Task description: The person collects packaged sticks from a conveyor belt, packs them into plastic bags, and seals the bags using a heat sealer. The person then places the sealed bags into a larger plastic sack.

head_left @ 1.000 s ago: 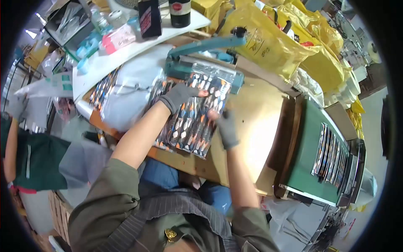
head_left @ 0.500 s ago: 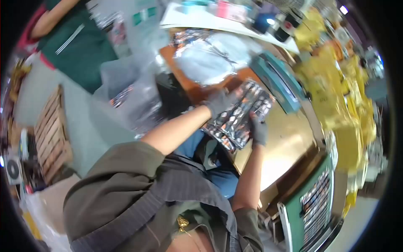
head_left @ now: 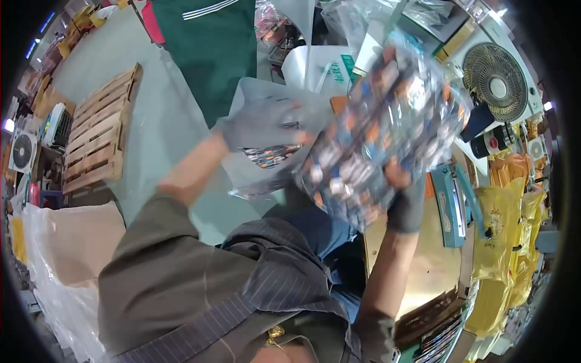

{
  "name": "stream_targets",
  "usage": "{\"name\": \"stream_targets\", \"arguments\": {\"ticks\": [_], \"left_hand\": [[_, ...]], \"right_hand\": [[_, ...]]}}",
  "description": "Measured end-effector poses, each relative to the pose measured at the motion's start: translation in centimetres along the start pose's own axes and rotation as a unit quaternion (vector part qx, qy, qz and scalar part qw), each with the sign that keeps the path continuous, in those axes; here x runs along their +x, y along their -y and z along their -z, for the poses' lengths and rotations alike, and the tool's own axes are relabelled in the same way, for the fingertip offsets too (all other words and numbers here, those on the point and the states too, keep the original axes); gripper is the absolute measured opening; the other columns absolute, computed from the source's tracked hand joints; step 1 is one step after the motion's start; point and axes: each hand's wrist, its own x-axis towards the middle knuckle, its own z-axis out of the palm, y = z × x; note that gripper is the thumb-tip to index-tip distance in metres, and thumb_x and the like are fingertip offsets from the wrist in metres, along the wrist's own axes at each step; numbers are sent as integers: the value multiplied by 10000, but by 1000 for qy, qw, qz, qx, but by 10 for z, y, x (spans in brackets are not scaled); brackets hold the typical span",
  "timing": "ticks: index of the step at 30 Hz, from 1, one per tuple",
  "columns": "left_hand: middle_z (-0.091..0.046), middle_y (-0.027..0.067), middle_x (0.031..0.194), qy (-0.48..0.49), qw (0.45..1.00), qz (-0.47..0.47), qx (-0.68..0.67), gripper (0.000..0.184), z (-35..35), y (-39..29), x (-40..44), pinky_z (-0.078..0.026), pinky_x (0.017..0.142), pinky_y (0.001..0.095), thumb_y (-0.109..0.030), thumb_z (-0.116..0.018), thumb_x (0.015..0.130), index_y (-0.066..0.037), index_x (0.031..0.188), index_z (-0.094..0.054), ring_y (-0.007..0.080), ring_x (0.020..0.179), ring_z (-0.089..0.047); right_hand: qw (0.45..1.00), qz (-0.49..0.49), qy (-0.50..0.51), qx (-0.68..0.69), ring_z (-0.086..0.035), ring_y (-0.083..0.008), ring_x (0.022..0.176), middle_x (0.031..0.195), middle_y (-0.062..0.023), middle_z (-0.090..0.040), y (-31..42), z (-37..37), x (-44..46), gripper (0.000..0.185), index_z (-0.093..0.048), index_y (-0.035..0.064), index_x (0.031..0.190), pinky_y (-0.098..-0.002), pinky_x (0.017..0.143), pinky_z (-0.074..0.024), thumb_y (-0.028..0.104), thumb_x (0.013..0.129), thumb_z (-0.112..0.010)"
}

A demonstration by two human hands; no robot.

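Head view, and here's the right hand (head_left: 407,196), gloved with the fingertips bare, clamped on a bundle of shiny patterned packets (head_left: 387,130) in the upper middle of the frame, right of centre! The thumb presses across the near face while the other fingers are hidden behind, a sensible hold, I'd judge, since slick plastic like that would slither out of a looser one. The bundle tilts, raised off the table (head_left: 417,260), perhaps so its lower edge clears the tabletop's rim. Over to the left hand (head_left: 263,127), left of centre, gloved too and badly blurred: it lies over a clear bag (head_left: 247,94), fingers pointing right, but whether they pinch the plastic I can't tell from here. My guess is that it sits there to steady such floppy film. More patterned packets (head_left: 269,156) show in the bag, their weight probably keeping it down; what props it up I can't see. Right of centre, a teal machine (head_left: 451,209) stands at the table's far side, likely set there to leave elbow room, with yellow bags (head_left: 499,227) beyond. And up top, left of centre, somebody's green apron (head_left: 212,54), close behind the bag!
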Motion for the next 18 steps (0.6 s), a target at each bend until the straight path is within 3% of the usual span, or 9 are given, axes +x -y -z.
{"name": "stream_targets", "arguments": {"ticks": [2, 3, 6, 7, 8, 11, 14, 17, 18], "left_hand": [[-586, 196, 1085, 261, 961, -18, 89, 720, 18, 43, -18, -419, 931, 395, -561, -660, 730, 4, 1167, -567, 349, 1000, -569], [-586, 196, 1085, 262, 961, -18, 88, 720, 18, 60, -30, -419, 931, 395, -561, -660, 730, 4, 1167, -567, 349, 1000, -569], [-660, 154, 947, -9, 914, -247, 321, 573, 21, 102, -72, -463, 831, 409, -476, -693, 704, -60, 1093, -627, 308, 922, -618], [-662, 141, 895, 114, 919, -107, 362, 417, 28, 117, -82, -461, 825, 411, -411, -660, 740, -78, 991, -658, 293, 891, -621], [-664, 127, 844, 236, 889, 35, 391, 282, 30, 131, -92, -459, 819, 413, -346, -627, 776, -97, 889, -689, 278, 859, -624], [-591, 99, 635, 186, 920, -79, 337, 206, 22, 130, -126, -459, 790, 412, -247, -594, 771, -113, 615, -614, 291, 676, -595], [-545, 92, 560, 164, 936, -140, 278, 197, 19, 114, -132, -459, 796, 415, -236, -615, 722, -121, 568, -578, 305, 610, -566], [-552, 90, 566, 135, 929, -166, 301, 146, 20, 121, -111, -465, 796, 404, -203, -622, 695, -131, 572, -590, 299, 606, -565], [-559, 84, 570, 114, 926, -172, 316, 123, 20, 123, -106, -468, 798, 395, -189, -626, 681, -133, 575, -598, 291, 618, -571]], "right_hand": [[988, -65, 138, -1, -607, -163, 780, 899, -63, -626, 8, -41, 40, 402, -583, -7, 1054, -301, 748, -501, 103, 689, -712], [982, -55, 178, 21, -595, -158, 807, 904, -54, -624, 0, -70, 52, 407, -586, 18, 1055, -301, 761, -493, 82, 682, -737], [932, 97, 332, -107, -569, -110, 902, 993, -19, -611, -86, -113, 85, 516, -553, 52, 1121, -278, 800, -472, 112, 673, -803], [882, 108, 402, -220, -585, -161, 941, 1037, -53, -616, -109, -117, 88, 541, -530, 59, 1169, -311, 829, -476, 169, 700, -777], [811, 134, 470, -322, -602, -212, 980, 1082, -86, -622, -132, -121, 92, 569, -508, 65, 1217, -344, 858, -481, 225, 728, -751], [441, 69, 636, -630, -601, -276, 1056, 1171, -150, -606, -177, -168, 63, 665, -475, 97, 1306, -378, 904, -472, 356, 743, -718], [524, 175, 520, -651, -308, -350, 1350, 1426, -169, -379, -231, -157, 21, 750, -298, 78, 1422, -416, 1091, -266, 377, 810, -611], [502, 93, 488, -708, -159, -381, 1400, 1481, -193, -270, -287, -136, 22, 911, -165, 91, 1474, -539, 1121, -61, 464, 772, -611], [502, 90, 486, -709, -159, -381, 1400, 1481, -193, -270, -276, -136, 33, 911, -165, 91, 1474, -539, 1121, -61, 464, 772, -611]]}}
